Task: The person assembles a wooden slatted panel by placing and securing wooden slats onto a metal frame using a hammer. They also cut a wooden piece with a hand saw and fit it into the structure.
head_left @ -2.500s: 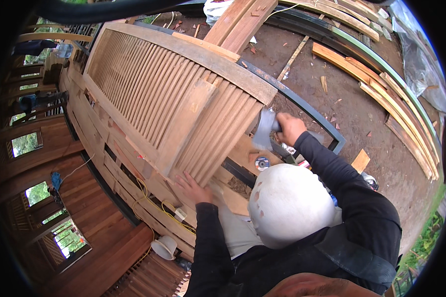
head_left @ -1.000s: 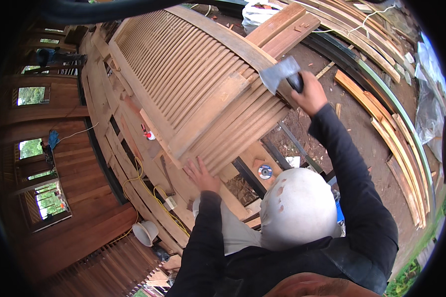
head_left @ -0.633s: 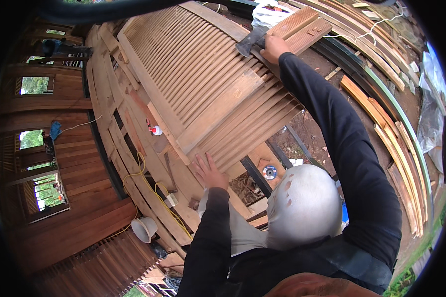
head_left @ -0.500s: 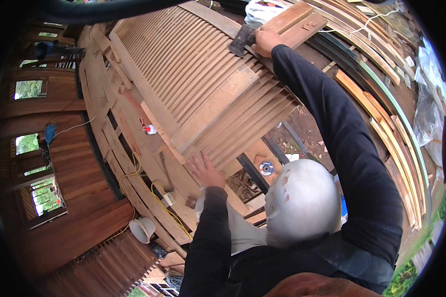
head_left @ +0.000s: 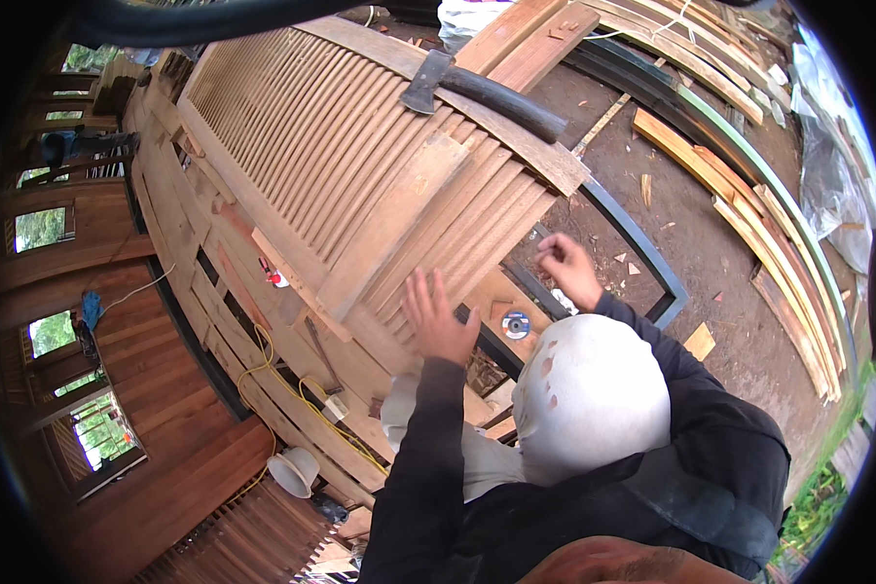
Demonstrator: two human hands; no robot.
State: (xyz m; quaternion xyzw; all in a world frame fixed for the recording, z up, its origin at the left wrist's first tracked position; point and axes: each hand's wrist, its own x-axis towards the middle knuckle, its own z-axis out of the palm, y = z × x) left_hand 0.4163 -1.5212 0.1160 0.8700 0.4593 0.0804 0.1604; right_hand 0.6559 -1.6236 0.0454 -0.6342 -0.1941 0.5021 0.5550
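The left hand (head_left: 445,329) lies over the near ends of the slats of a long wooden louvred panel (head_left: 321,156), its fingers spread apart and pointing along the wood; how firmly they press cannot be told. The panel stretches away from those fingertips toward the upper left, with a broad crosspiece (head_left: 396,222) just beyond them.

The right hand (head_left: 572,273) is off the panel, to the right of the left fingers and past the slat ends — its own fingers bend in a loose curl, and whether their tips meet cannot be told. Well beyond both sets of fingers, an axe (head_left: 487,94) rests across the panel's right-hand rail (head_left: 545,161), head toward the slats, dark handle slanting outward.

Between the hands, slightly below the right fingers, a cutting disc (head_left: 516,325) lies on a board. A pale-trousered knee (head_left: 594,399) sits just below the right hand. A dark metal frame (head_left: 636,229) runs to the right of its fingers, with planks (head_left: 686,146) farther out — and a yellow cord (head_left: 248,368) snakes well left of the left fingers.
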